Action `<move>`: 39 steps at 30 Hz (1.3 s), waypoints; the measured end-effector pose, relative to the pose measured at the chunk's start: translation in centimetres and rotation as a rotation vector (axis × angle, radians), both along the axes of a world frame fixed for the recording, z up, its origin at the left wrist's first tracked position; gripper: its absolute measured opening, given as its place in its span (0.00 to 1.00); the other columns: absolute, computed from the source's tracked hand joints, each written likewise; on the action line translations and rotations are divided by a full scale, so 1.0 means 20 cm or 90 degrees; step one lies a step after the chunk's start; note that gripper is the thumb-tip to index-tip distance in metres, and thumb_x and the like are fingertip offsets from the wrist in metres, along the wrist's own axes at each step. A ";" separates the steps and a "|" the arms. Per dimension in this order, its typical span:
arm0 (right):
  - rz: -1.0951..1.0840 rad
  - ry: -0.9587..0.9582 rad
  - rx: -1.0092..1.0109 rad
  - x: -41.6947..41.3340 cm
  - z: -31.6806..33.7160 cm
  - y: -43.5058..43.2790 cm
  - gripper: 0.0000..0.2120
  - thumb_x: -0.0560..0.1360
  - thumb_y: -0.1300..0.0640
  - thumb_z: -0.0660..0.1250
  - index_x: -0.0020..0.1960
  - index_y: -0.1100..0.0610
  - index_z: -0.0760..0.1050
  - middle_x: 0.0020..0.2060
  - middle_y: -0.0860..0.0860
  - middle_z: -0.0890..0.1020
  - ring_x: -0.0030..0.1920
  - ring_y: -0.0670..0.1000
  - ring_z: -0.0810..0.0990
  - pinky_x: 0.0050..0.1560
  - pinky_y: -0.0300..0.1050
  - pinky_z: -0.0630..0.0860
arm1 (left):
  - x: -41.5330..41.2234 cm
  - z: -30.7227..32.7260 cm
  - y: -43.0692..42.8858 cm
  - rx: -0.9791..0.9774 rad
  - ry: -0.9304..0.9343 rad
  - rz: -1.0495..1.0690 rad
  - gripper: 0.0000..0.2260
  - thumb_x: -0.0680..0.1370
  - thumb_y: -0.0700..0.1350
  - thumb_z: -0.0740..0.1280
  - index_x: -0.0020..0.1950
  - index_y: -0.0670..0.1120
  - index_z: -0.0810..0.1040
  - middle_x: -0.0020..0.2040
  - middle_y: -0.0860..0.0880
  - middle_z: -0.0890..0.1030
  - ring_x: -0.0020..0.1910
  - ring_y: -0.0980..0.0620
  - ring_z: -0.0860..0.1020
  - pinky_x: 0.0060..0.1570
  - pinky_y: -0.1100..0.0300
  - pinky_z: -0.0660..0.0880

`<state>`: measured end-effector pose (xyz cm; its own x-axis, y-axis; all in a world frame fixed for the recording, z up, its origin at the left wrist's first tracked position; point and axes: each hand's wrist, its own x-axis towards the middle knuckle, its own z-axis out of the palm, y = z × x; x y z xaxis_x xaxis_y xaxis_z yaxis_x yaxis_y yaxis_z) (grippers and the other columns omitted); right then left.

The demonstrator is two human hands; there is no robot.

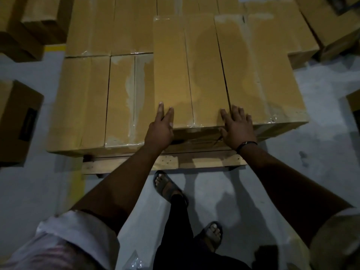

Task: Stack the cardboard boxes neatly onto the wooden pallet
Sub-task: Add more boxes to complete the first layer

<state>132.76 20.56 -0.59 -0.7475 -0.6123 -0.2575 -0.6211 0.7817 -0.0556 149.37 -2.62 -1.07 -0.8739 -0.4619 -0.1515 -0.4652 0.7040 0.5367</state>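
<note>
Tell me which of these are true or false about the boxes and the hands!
1. The left hand and right hand touch the top boxes with straight fingers. True.
2. A box is held up in the air. False: the top boxes sit on the lower boxes.
3. The pallet is under the boxes. True.
4. The person wears boots. False: they wear sandals.
5. A band is on the left wrist. False: the band is on the right wrist.
</note>
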 end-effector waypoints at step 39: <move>0.045 -0.039 -0.145 0.04 0.05 0.10 0.11 0.78 0.48 0.69 0.57 0.53 0.76 0.75 0.55 0.68 0.75 0.59 0.62 0.70 0.63 0.62 | 0.01 0.07 0.06 0.059 -0.047 0.038 0.29 0.84 0.39 0.62 0.83 0.52 0.58 0.85 0.47 0.41 0.77 0.38 0.65 0.67 0.50 0.73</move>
<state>133.56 22.66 0.41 -0.6881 -0.7099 -0.1502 -0.6641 0.6996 -0.2638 149.47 -1.47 0.35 -0.8299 -0.4942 -0.2589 -0.5458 0.6227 0.5607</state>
